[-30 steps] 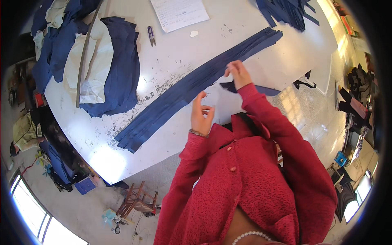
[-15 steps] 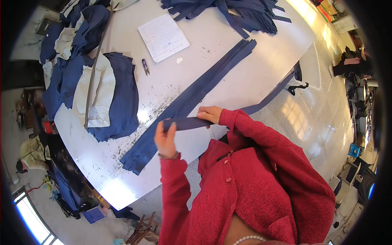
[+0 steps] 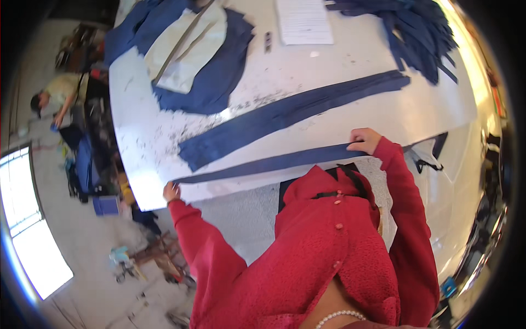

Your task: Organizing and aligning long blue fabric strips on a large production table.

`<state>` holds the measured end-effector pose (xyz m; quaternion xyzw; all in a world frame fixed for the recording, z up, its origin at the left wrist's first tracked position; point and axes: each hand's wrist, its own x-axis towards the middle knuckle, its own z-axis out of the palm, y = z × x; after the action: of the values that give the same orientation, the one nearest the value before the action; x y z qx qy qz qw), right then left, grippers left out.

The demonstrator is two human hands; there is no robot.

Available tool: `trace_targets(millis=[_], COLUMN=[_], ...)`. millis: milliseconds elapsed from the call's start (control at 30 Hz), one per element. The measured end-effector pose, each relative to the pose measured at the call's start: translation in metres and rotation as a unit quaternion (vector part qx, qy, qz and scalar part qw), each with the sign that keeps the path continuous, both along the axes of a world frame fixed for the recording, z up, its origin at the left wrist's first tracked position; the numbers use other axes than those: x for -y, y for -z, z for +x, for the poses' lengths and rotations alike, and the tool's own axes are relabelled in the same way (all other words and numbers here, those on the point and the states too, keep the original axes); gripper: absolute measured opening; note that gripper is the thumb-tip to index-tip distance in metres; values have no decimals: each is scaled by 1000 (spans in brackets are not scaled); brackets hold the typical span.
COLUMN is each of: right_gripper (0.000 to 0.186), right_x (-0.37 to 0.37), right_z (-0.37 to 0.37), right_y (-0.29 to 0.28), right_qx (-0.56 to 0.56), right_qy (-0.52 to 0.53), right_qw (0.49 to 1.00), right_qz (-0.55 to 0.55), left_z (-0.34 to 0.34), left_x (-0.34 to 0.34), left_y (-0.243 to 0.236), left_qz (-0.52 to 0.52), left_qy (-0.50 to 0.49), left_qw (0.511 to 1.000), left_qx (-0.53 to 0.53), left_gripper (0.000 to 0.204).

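Observation:
My left hand [image 3: 172, 192] pinches the left end of a long navy fabric strip [image 3: 263, 163] near the table's lower-left corner. My right hand [image 3: 364, 140] grips the strip farther right, and the strip stretches between them along the near edge of the white table [image 3: 137, 123]. Beyond it lies a long bundle of navy strips [image 3: 285, 112], roughly diagonal.
Layered navy pieces [image 3: 224, 77] under pale pattern paper [image 3: 175, 60] lie upper left. A written paper [image 3: 304, 19], small snips [image 3: 268, 41] and tangled navy strips [image 3: 411, 41] are at the back. A co-worker [image 3: 60, 93] works left; a wooden stool [image 3: 153, 252] stands lower left.
My hands have moved from close together to wide apart, my left going out left and down, my right to the right, so the held strip is now stretched long. The view has also shifted.

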<state>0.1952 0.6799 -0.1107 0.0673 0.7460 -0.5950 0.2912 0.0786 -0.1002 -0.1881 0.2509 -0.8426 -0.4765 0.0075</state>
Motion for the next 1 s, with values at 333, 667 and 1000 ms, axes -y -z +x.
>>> trace_targets(millis=[333,667,1000], right_gripper=[17,20,17], right_x=[-38,-36,-41], right_z=[-40,-72,-105], right_y=[31,97,137], right_qx=[-5,-47,-45], right_qy=[-55,-75,-83], right_qw=[975,937,944], right_qz=[216,337,317], left_z=[44,-34,-31], left_x=[-140,-182,-106], left_y=[76,64,113], left_qz=[-336,-387,-77], left_qy=[146,-77,-86], left_qw=[924,912,993], left_qx=[109,111,-8], left_gripper=[29,35,15])
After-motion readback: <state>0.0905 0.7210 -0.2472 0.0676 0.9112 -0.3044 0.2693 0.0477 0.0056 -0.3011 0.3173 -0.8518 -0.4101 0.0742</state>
